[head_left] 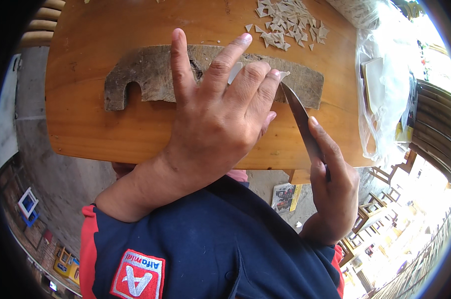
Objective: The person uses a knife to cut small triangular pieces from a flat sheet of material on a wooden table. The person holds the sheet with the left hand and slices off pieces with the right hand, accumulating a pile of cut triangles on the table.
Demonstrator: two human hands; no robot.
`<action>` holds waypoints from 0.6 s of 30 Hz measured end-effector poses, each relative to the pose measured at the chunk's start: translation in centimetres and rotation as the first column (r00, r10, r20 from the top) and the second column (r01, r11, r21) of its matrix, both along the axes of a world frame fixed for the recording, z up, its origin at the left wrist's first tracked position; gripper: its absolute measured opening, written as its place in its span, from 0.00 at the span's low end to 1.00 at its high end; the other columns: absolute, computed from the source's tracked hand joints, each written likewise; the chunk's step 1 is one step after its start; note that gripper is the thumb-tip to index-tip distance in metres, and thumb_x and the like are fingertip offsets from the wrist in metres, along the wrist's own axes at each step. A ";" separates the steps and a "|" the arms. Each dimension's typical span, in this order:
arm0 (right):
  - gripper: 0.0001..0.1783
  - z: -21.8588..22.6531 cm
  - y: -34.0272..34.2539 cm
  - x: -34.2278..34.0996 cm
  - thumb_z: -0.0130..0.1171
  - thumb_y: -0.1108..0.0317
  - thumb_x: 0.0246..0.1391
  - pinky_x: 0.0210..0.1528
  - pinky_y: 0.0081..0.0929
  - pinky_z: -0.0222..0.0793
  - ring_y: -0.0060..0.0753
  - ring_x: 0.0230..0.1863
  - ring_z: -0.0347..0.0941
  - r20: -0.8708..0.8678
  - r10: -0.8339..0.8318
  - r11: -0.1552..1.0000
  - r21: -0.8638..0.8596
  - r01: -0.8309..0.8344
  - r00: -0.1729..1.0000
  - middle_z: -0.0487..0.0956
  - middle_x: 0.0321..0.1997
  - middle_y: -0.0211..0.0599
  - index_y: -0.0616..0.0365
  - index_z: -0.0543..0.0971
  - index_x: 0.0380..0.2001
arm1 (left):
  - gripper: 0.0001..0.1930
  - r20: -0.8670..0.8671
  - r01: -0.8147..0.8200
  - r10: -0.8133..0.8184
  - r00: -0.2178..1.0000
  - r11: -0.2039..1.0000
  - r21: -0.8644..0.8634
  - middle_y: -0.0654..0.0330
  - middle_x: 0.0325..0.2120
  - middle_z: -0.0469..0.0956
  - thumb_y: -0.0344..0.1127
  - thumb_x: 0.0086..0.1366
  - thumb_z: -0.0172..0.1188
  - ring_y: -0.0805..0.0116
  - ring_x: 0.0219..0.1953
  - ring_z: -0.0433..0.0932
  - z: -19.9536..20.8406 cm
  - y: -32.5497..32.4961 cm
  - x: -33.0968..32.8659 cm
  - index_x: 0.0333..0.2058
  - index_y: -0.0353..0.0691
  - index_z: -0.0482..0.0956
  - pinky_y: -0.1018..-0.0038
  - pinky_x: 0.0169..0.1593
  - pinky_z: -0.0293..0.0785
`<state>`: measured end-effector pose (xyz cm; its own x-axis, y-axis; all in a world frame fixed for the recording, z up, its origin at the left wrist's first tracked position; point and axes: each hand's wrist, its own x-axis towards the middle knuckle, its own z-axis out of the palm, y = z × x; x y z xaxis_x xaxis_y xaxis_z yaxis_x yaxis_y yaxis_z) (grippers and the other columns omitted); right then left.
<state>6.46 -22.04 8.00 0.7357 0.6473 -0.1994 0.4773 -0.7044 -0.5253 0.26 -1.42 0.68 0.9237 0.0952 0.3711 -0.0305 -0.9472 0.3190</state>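
A dark-bladed knife [297,107] is in my right hand [335,187], fingers wrapped round its handle and the forefinger along its spine. Its tip rests at the end of a thin, pale strip [235,72] on a worn wooden board [155,62]. My left hand [218,114] lies over the board, holding the strip down with its fore and middle fingertips, while the other two fingers stretch up and apart. Much of the strip is hidden under the left fingers; a small pale end [284,75] pokes out beside the blade.
Beyond the board, many small pale triangular pieces [290,22] lie in a loose pile on the wooden table [100,129]. A clear plastic bag [370,109] with flat pale sheets [373,82] sits at the table's right edge. A printed sheet [283,196] lies on the floor below.
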 end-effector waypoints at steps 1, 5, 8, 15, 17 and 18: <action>0.31 0.3 0.0 0.0 0.47 0.86 0.56 0.49 0.24 0.73 0.30 0.46 0.82 -0.043 -0.006 1.000 -0.010 0.006 0.999 0.83 0.54 0.50 0.62 0.75 0.63 | 0.23 -0.005 -0.004 0.004 1.000 1.000 -0.002 0.67 0.50 0.78 0.42 0.54 0.72 0.58 0.66 0.68 0.0 0.0 0.0 0.51 0.48 0.84 0.26 0.70 0.36; 0.30 1.0 0.0 0.2 0.47 0.85 0.57 0.53 0.27 0.73 0.35 0.51 0.83 -0.048 -0.039 0.999 -0.003 0.038 0.998 0.83 0.54 0.51 0.62 0.75 0.63 | 0.23 -0.016 -0.001 0.001 1.000 1.000 -0.024 0.67 0.51 0.78 0.43 0.55 0.71 0.58 0.67 0.67 0.2 0.1 0.0 0.51 0.50 0.84 0.26 0.70 0.35; 0.29 1.0 0.3 1.1 0.48 0.86 0.57 0.55 0.28 0.73 0.39 0.54 0.82 0.049 -0.010 0.999 -0.035 0.011 0.999 0.83 0.54 0.51 0.62 0.76 0.62 | 0.22 0.007 0.012 -0.011 1.000 1.000 -0.028 0.67 0.53 0.77 0.43 0.55 0.71 0.58 0.67 0.67 -0.1 0.2 -0.1 0.51 0.53 0.85 0.26 0.70 0.34; 0.29 0.5 1.2 2.6 0.49 0.87 0.55 0.48 0.27 0.75 0.35 0.45 0.84 0.033 0.082 0.990 -0.116 -0.077 0.996 0.85 0.50 0.48 0.60 0.78 0.60 | 0.20 -0.002 0.018 -0.018 1.000 1.000 -0.021 0.67 0.54 0.77 0.43 0.55 0.71 0.58 0.66 0.67 -0.8 0.3 -0.4 0.49 0.55 0.86 0.26 0.70 0.32; 0.30 0.6 1.2 2.6 0.49 0.87 0.54 0.45 0.27 0.75 0.33 0.40 0.83 0.019 0.080 0.989 -0.127 -0.077 0.997 0.85 0.49 0.48 0.59 0.79 0.60 | 0.20 -0.009 0.016 -0.017 1.000 1.000 -0.020 0.67 0.54 0.77 0.43 0.55 0.71 0.58 0.66 0.67 -0.7 0.3 -0.4 0.49 0.55 0.86 0.26 0.70 0.32; 0.31 0.3 1.3 2.6 0.49 0.88 0.54 0.43 0.27 0.75 0.32 0.38 0.82 0.021 0.090 0.989 -0.118 -0.087 0.996 0.85 0.48 0.48 0.59 0.79 0.60 | 0.20 -0.015 0.007 -0.007 1.000 1.000 -0.013 0.67 0.54 0.77 0.43 0.55 0.71 0.58 0.66 0.67 -0.7 0.3 -0.6 0.49 0.55 0.86 0.26 0.70 0.32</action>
